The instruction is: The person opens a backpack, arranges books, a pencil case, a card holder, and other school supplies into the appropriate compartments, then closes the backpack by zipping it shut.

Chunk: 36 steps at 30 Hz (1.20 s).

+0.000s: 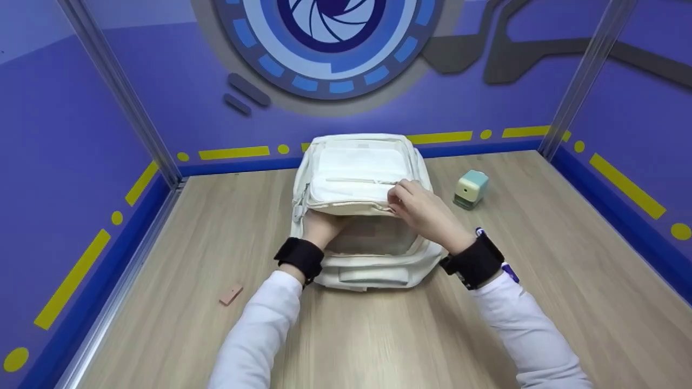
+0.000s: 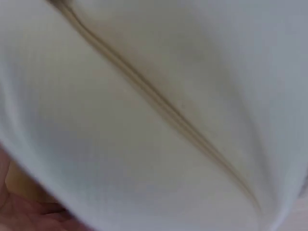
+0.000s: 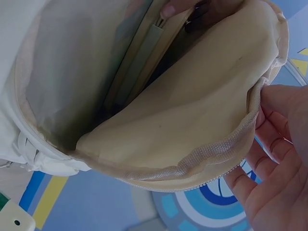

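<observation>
A cream-white backpack [image 1: 373, 275] stands with its main compartment unzipped and the front flap [image 3: 192, 125] pulled up. My right hand [image 3: 279, 163] pinches the flap's zippered edge between thumb and fingers. Reaching inside the opening is my left hand [image 1: 319, 227], mostly hidden by the flap in the head view. The right wrist view shows the left thumb and fingers on either side of a flat beige-edged item with a pale strip [image 3: 139, 67]; what kind of thing it is I cannot tell. White fabric with a zipper line [image 2: 159, 103] fills most of the left wrist view.
A mint-and-cream pencil sharpener [image 1: 471, 189] stands to the right of the backpack on the wooden table [image 1: 540, 259]. At the left lies a small pink flat block [image 1: 231, 294]. Blue-purple panels [image 1: 162, 81] enclose the table at the back and sides.
</observation>
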Tool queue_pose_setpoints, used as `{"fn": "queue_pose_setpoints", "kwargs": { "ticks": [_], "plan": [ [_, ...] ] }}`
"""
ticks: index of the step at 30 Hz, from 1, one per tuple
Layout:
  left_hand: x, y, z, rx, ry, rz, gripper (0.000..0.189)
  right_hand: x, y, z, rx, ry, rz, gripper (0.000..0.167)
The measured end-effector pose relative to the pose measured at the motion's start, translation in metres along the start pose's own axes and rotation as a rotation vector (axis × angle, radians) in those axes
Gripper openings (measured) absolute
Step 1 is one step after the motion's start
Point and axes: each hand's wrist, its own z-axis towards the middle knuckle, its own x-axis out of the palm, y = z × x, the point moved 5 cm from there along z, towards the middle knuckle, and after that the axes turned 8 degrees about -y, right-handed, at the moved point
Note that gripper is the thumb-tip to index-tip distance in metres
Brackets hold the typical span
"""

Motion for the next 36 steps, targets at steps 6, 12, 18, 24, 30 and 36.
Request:
{"fn": "queue_pose_setpoints", "kwargs": {
  "ticks": [6,12,18,24,30,36],
  "plan": [
    [-0.014,-0.001,-0.018,0.202,-0.092,-0.019,0.076,0.002,0.001,-0.003,0.001,-0.003,0.006,0.007],
    [-0.027,0.007,-0.033,0.134,0.071,-0.009,0.071,0.004,0.001,-0.005,0.006,0.008,0.014,0.008],
    [-0.043,0.026,-0.048,0.04,0.112,-0.098,0.081,0.005,0.002,-0.007,0.005,0.029,-0.001,0.009],
    [-0.063,0.038,-0.047,0.041,0.028,-0.034,0.081,0.005,0.003,-0.009,0.013,0.036,0.003,0.009],
    [-0.069,0.023,-0.038,0.266,-0.061,-0.093,0.072,0.006,0.003,-0.012,-0.007,0.007,-0.005,0.009],
    [-0.066,0.004,-0.033,0.483,-0.061,-0.066,0.052,0.009,0.003,-0.013,0.009,0.042,-0.005,0.01]
  ]
}}
